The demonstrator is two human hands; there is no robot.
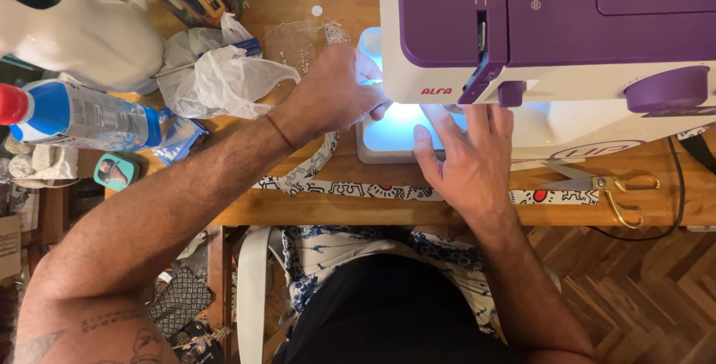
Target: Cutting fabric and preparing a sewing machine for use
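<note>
At the moment of inspection both hands were at the lit bed of a purple and white sewing machine (552,28) standing at the upper right of the frame on a wooden worktop (335,211). The right hand (470,159) lay flat and open, fingers spread and pointing up the frame, its palm pressed down on the machine bed just below the needle area; it gripped nothing. The left hand (335,95) was at centre frame, fingers curled toward the left edge of the bed beside the needle; whether it pinched anything could not be determined, as the fingertips were hidden. A long printed fabric strip (350,189), white with black figures and red spots, ran across the worktop beneath both forearms and curved up toward the machine bed under the left wrist. Gold-handled scissors (604,185) lay at right of frame, just beside the strip's right end. At upper left were a crumpled white plastic bag (220,73), a plastic bottle (82,114) lying on its side with a red cap, and a white mannequin form (82,36).
</note>
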